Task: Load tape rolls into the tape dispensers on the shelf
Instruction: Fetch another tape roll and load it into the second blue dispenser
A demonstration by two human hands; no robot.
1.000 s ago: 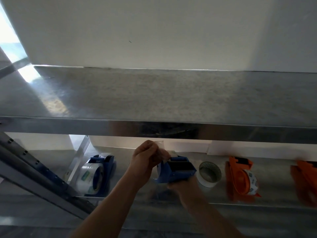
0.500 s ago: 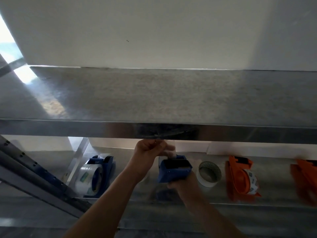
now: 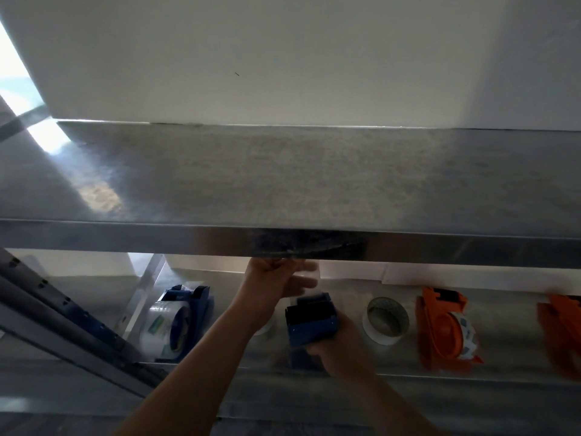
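Shelving of brushed steel spans the view against a white wall (image 3: 283, 58). The upper shelf (image 3: 283, 177) catches a bright glare at its left end. A perforated grey upright (image 3: 63, 328) slants across the near left.

The lower shelf (image 3: 509, 338) carries the tape things. At its left lies a loaded blue dispenser (image 3: 195, 313) with a clear roll (image 3: 163, 328) seated in it. Right of that, a pale roll (image 3: 267, 325) shows only in part behind the left forearm. In the middle, the right hand (image 3: 339, 350) grips a second blue dispenser (image 3: 311, 322) from the near side, fingers wrapped round its body, holding it over the shelf. The left hand (image 3: 276, 278) is raised just under the upper shelf's front edge. Its fingers are blurred but seem to pinch a clear tape strip (image 3: 311, 275) above that dispenser. Just right of the right hand a white tape roll (image 3: 385, 322) stands with its hollow core facing up. Farther right an orange dispenser (image 3: 440, 325) holds a printed roll (image 3: 468, 338). Another orange dispenser (image 3: 562, 332), blurred, sits at the right edge.
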